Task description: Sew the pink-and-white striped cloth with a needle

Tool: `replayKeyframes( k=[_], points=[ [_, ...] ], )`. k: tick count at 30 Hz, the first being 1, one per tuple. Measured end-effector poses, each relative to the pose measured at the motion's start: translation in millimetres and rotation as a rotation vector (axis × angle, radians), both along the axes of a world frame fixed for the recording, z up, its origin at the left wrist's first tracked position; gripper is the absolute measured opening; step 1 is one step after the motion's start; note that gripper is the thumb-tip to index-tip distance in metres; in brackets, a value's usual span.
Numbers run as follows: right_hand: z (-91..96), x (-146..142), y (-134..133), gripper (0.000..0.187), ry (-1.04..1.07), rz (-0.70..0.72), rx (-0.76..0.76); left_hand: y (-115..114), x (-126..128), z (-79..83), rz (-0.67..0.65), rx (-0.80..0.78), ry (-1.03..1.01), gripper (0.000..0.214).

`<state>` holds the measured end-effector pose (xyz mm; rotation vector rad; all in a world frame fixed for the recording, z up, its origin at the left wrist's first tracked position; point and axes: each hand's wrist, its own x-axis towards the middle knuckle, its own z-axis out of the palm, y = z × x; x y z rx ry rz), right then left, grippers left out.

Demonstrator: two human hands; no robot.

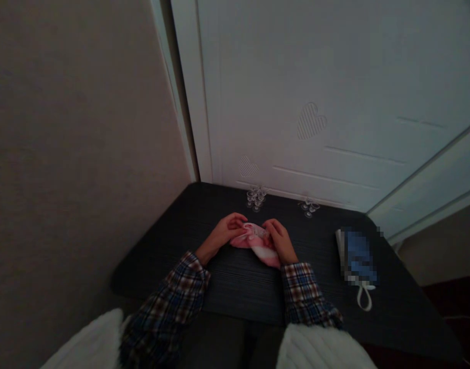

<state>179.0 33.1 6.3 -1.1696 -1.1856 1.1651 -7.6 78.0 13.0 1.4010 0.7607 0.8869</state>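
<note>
A pink and white cloth (263, 252) is bunched between my two hands above the dark table. My left hand (225, 233) pinches its left end, thumb and fingers closed on the fabric. My right hand (281, 240) is closed at the other side, around a small clear glass (261, 232) that lies against the cloth. The cloth hangs down below my right fingers and hides part of the glass.
At the back of the dark table (158, 256) stand several small stemmed glasses (256, 197), with a smaller group of glasses (308, 207) to their right. A blurred blue item (360, 255) with a white loop lies at the right. A white heart-patterned panel (277, 128) rises behind.
</note>
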Motion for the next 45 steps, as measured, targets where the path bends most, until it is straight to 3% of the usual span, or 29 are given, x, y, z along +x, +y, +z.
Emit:
replayKeyframes(
  k=[9, 17, 21, 28, 34, 40, 45],
  points=[
    [-2.2, -1.0, 0.5, 0.03, -0.123, -0.052, 0.023, -3.9, 1.8, 5.2, -0.08, 0.03, 0.057, 0.037],
    [3.7, -2.8, -1.2, 0.034, -0.107, 0.059, 0.096, 1.7, -2.8, 1.5, 0.066, 0.057, 0.068, 0.03],
    [9.2, -1.9, -4.1, 0.035, -0.116, 0.108, 0.089, 2.5, -3.8, 0.6, 0.075, 0.044, 0.067, 0.031],
    [6.9, -0.2, -3.0, 0.024, -0.23, 0.02, 0.12, 0.3, -1.7, 1.8, 0.066, 0.059, -0.006, 0.033],
    [9.4, -1.7, -4.1, 0.032, -0.356, -0.048, 0.189, -0.8, -0.2, 4.3, 0.063, 0.06, -0.012, 0.032],
    [12.1, 1.4, -2.3, 0.027, -0.201, -0.195, 0.188, 2.3, -1.2, 1.5, 0.102, 0.087, 0.023, 0.031],
    [10.3, 7.4, 1.3, 0.027, -0.113, -0.297, 0.179, 4.4, -2.2, 2.0, 0.183, 0.208, 0.097, 0.024]
  ],
)
